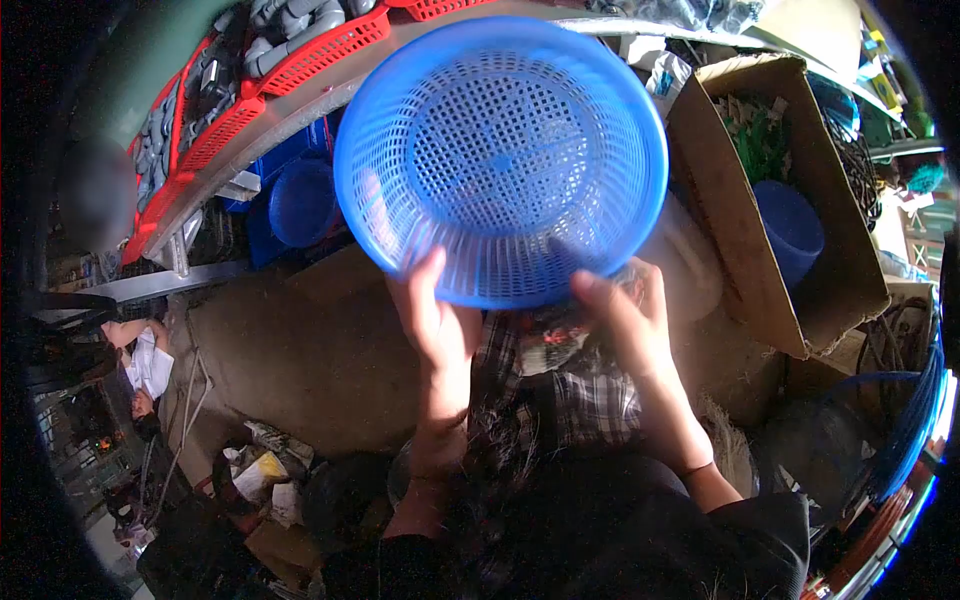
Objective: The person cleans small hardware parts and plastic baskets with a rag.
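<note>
A round blue plastic colander (pixel 500 160) with a slotted wall and a meshed bottom is held up in front of me, its open side facing my eyes. My left hand (pixel 435 315) grips the near rim left of centre, thumb over the edge and fingers behind the wall. Further right, my right hand (pixel 632 310) is closed at the near rim too, its thumb slightly blurred by motion. The fingers behind the colander are mostly hidden. Nothing shows inside it apart from light and shadow on the mesh.
Red plastic baskets (pixel 320 55) of grey pipe fittings line a bench at the upper left. Below them is a blue bucket (pixel 303 203). A cardboard box (pixel 720 215) with another blue container stands right. Coiled blue cable (pixel 915 430) hangs far right; a person (pixel 148 365) is far left.
</note>
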A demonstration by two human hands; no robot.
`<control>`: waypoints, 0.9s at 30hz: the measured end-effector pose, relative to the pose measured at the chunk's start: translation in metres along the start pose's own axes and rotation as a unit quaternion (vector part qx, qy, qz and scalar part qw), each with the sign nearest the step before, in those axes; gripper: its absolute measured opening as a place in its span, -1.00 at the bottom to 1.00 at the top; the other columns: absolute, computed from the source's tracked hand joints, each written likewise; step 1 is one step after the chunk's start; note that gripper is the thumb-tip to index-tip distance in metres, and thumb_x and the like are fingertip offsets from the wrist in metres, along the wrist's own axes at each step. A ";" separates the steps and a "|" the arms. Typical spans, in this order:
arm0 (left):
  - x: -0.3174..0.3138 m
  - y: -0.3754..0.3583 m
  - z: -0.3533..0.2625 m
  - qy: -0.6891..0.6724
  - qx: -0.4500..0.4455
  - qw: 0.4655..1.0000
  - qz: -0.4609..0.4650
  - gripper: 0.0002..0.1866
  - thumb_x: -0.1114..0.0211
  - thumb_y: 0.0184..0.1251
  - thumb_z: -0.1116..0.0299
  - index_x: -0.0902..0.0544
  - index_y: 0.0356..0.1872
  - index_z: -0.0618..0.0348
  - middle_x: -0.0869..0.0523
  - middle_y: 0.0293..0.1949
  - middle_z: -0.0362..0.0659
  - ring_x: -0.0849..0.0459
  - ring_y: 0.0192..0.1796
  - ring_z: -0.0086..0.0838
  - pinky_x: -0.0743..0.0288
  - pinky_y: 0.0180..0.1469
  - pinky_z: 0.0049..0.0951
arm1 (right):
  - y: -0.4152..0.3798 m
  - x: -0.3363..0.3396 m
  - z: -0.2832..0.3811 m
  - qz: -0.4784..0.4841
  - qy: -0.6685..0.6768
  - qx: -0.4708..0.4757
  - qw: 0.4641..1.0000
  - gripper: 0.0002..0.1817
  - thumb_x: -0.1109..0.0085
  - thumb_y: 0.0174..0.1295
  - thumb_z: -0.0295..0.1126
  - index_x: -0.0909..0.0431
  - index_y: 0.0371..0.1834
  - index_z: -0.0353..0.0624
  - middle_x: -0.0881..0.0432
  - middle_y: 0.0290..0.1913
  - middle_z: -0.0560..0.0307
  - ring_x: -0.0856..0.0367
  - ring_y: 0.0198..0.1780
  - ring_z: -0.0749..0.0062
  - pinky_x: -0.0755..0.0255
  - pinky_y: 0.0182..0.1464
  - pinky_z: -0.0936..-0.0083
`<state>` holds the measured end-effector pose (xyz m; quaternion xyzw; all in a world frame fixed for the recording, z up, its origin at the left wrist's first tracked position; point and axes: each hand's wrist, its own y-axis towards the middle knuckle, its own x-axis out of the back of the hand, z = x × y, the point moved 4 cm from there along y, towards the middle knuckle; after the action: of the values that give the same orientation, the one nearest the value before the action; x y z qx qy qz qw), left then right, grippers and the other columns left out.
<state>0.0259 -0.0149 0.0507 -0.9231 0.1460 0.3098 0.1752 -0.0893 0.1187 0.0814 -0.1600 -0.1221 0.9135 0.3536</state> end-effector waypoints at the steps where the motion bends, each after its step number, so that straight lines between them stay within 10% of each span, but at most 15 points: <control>1: -0.009 0.001 -0.004 0.024 -0.041 0.999 0.004 -0.47 -0.08 0.13 0.43 -0.26 0.20 0.16 -0.46 0.04 -0.05 -0.51 -0.02 -0.31 -0.44 -0.01 -0.28 | 0.004 0.003 0.007 0.049 -0.098 0.081 0.991 -0.66 -0.32 -0.08 -0.30 -0.56 -0.31 -0.32 -0.60 -0.44 0.18 -0.51 -0.36 0.58 -0.38 -0.21 0.61; 7: 0.036 0.048 0.043 0.032 0.132 0.990 0.047 -0.42 -0.16 0.10 0.61 -0.22 0.19 0.14 -0.49 -0.03 -0.06 -0.55 -0.08 -0.32 -0.53 -0.08 -0.30 | -0.004 0.024 0.014 -0.187 0.079 0.202 0.958 -0.29 -0.40 -0.22 -0.16 -0.20 -0.02 -0.15 -0.38 -0.12 0.15 -0.41 -0.08 0.44 -0.33 -0.03 0.46; 10: 0.001 0.025 0.032 0.256 0.006 0.964 0.071 -0.43 -0.22 0.06 0.59 -0.25 0.14 0.17 -0.49 -0.05 -0.09 -0.50 -0.03 -0.42 -0.40 0.01 -0.42 | -0.014 0.016 -0.011 -0.166 0.005 0.288 0.943 -0.35 -0.17 -0.03 -0.40 -0.16 0.18 -0.18 -0.40 0.01 0.02 -0.43 0.01 0.32 -0.36 0.04 0.45; 14: 0.033 0.016 0.042 0.479 -0.003 0.867 0.139 -0.41 -0.26 0.09 0.48 -0.26 0.19 0.17 -0.48 0.05 0.00 -0.49 0.01 -0.39 -0.31 0.10 -0.36 | -0.002 0.016 -0.001 -0.176 0.038 0.224 0.958 -0.49 -0.05 0.06 -0.40 -0.23 0.13 -0.23 -0.46 -0.10 0.04 -0.51 -0.17 0.37 -0.43 -0.14 0.51; 16: 0.022 -0.003 0.040 0.466 0.032 0.809 0.356 -0.37 -0.30 0.06 0.47 -0.26 0.20 0.18 -0.48 0.07 0.02 -0.48 0.02 -0.38 -0.31 0.12 -0.35 | 0.010 0.012 0.021 -0.096 0.047 0.175 0.979 -0.64 0.10 0.23 -0.39 -0.30 0.09 -0.25 -0.53 -0.23 0.07 -0.55 -0.41 0.42 -0.48 -0.37 0.61; 19: 0.011 -0.028 0.055 0.398 0.130 0.775 0.474 -0.32 -0.37 -0.01 0.44 -0.29 0.20 0.20 -0.49 0.05 0.03 -0.47 0.05 -0.35 -0.29 0.16 -0.34 | 0.029 0.002 -0.013 0.028 0.032 -0.011 0.999 -0.63 -0.15 0.14 -0.29 -0.37 -0.01 -0.16 -0.51 -0.16 0.18 -0.49 -0.27 0.54 -0.38 -0.21 0.65; 21: 0.001 -0.020 0.055 0.252 0.094 0.899 0.347 -0.33 -0.34 0.04 0.40 -0.25 0.22 0.19 -0.46 0.07 -0.02 -0.47 0.05 -0.32 -0.32 0.15 -0.31 | 0.052 0.001 -0.052 0.040 0.185 -0.013 0.982 -0.61 0.00 0.23 -0.21 -0.38 0.03 -0.23 -0.49 -0.10 0.16 -0.43 -0.11 0.55 -0.33 -0.05 0.61; 23: 0.036 -0.005 0.074 0.064 0.119 0.963 0.231 -0.37 -0.33 0.05 0.40 -0.29 0.18 0.22 -0.48 0.04 -0.06 -0.48 0.02 -0.36 -0.36 0.09 -0.31 | 0.036 -0.009 -0.053 -0.064 0.050 -0.101 0.992 -0.57 0.06 0.26 -0.18 -0.35 0.07 -0.28 -0.47 -0.06 0.12 -0.37 0.01 0.51 -0.26 0.06 0.58; 24: 0.047 0.005 0.077 -0.033 0.129 0.977 0.169 -0.39 -0.32 0.05 0.40 -0.30 0.16 0.23 -0.48 0.02 -0.08 -0.48 0.00 -0.37 -0.38 0.07 -0.30 | 0.028 -0.017 -0.062 -0.110 -0.002 0.020 0.994 -0.56 0.05 0.26 -0.21 -0.33 0.09 -0.29 -0.44 0.00 0.08 -0.36 0.05 0.44 -0.20 0.13 0.54; 27: 0.054 0.040 0.037 0.153 -0.015 0.988 -0.010 -0.39 -0.23 0.16 0.41 -0.18 0.21 0.25 -0.41 0.07 -0.01 -0.48 0.02 -0.31 -0.41 0.02 -0.29 | 0.006 -0.024 -0.072 -0.074 0.052 0.037 0.995 -0.51 0.02 0.24 -0.26 -0.22 0.18 -0.26 -0.43 0.05 0.07 -0.33 0.09 0.39 -0.11 0.19 0.48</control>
<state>0.0333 -0.0438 -0.0200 -0.9635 0.1573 0.1650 0.1403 -0.0493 0.1057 0.0183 -0.1848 -0.0815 0.8789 0.4321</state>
